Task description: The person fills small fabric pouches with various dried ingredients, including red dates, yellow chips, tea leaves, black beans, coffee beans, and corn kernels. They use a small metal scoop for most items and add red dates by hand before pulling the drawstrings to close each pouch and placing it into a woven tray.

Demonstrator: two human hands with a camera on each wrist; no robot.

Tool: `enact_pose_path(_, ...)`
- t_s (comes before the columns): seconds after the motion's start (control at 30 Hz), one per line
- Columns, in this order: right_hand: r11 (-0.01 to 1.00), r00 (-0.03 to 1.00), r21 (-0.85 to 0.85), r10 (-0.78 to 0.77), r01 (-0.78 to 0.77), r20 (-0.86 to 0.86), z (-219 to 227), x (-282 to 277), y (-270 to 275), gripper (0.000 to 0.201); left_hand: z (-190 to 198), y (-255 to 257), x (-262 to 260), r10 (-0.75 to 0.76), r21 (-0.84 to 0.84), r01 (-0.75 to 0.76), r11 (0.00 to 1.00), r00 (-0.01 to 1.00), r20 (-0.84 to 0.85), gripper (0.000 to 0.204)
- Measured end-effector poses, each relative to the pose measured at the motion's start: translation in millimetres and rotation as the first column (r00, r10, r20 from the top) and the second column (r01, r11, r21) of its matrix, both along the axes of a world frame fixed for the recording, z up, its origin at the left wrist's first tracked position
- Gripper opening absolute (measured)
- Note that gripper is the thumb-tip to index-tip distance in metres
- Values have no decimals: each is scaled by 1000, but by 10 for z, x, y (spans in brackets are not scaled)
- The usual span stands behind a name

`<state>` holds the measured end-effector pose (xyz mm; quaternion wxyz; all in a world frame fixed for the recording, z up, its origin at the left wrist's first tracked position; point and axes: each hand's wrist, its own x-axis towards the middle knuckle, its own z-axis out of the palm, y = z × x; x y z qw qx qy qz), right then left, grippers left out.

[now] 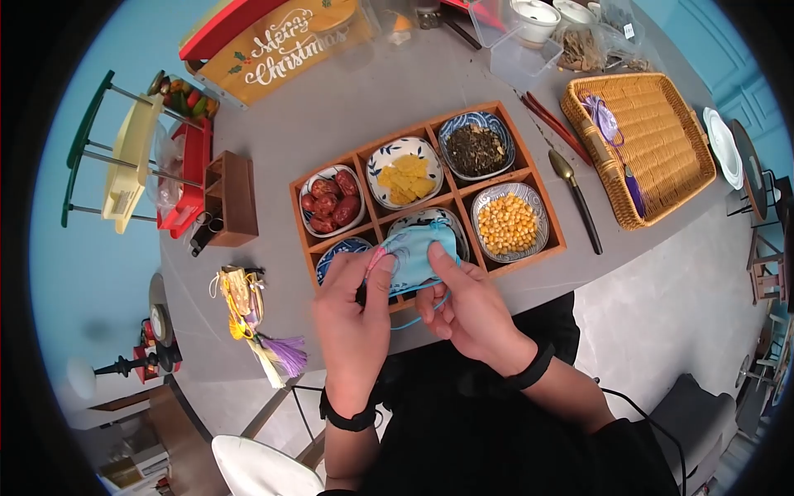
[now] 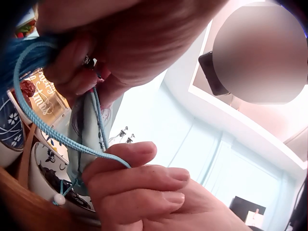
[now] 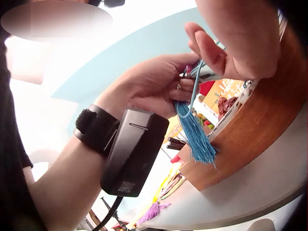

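Note:
A light blue fabric pouch (image 1: 418,252) is held between both hands above the front of the wooden divided box (image 1: 529,175). The left hand (image 1: 354,293) pinches its pink-edged end; from that hand hangs a blue tassel (image 3: 196,137) in the right wrist view. The right hand (image 1: 475,310) has its thumb on the pouch and the other fingers curled behind it. A blue cord (image 2: 62,139) loops from the left hand to the right fingers. A white bead (image 2: 59,199) hangs on thin cord at the pouch's other end.
Bowls in the box hold red dates (image 1: 332,201), yellow pieces (image 1: 407,178), dried leaves (image 1: 474,150) and corn kernels (image 1: 507,225). A spoon (image 1: 576,198) and a wicker tray (image 1: 653,149) with a purple pouch lie right. Yellow tasselled pouches (image 1: 244,310) lie left.

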<state>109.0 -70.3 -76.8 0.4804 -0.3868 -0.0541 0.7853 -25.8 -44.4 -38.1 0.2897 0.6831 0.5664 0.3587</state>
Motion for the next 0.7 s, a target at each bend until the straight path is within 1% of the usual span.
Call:
enact_pose_path(0.03,1000,1000,2,-1,1,-10,3,10,2,43,44,-14,62,85,-80,-79,994,994,63,11)
enact_pose_path(0.07,1000,1000,0,-1,1,-19,5,12,-4,43,26,-1,31,85,-79,-80,994,994,63,11)
enact_pose_path(0.13,1000,999,13,-15,16,-33,9,3,-8,43,-32,24,-60,38,-97,-35,995,999,25,12)
enact_pose_path(0.17,999,998,29,-33,35,-46,7,-1,-5,43,-15,28,-45,16,-55,-17,998,1000,-9,13)
enact_pose_path(0.2,999,998,26,-33,34,-47,-3,-3,-11,43,-5,39,-34,16,-58,-17,998,1000,-11,13)
enact_pose_path(0.27,998,998,47,-27,30,-61,-25,10,-28,38,9,49,-15,23,-53,-19,998,997,79,12)
enact_pose_path(0.3,999,998,44,-28,30,-62,-27,26,-31,38,21,30,-15,23,-56,-18,998,997,79,12)
enact_pose_path(0.37,996,993,84,-33,43,-115,-21,59,-33,38,42,-33,-29,79,-233,-55,971,992,96,16)
enact_pose_path(0.4,996,993,81,-36,46,-116,-22,69,-27,38,21,-50,-55,77,-236,-53,970,993,95,16)
enact_pose_path(0.47,994,993,97,-31,42,-116,-22,77,-21,37,-41,-70,-126,51,-322,-36,946,998,38,21)
enact_pose_path(0.5,995,993,96,-27,38,-116,8,65,-25,37,-37,-65,-114,54,-324,-39,945,998,38,21)
enact_pose_path(0.57,996,999,79,41,-43,31,88,16,-35,34,-18,-45,-61,104,-289,-113,951,994,-44,25)
enact_pose_path(0.6,996,998,79,46,-48,31,67,-7,-48,34,-17,-48,-36,110,-289,-118,950,993,-44,25)
enact_pose_path(0.67,998,999,58,-34,33,18,-9,-46,-87,29,-21,-62,5,70,-165,-81,983,995,-74,23)
enact_pose_path(0.7,998,999,56,-35,34,18,-27,-42,-81,29,-58,-60,-8,69,-167,-81,983,995,-74,23)
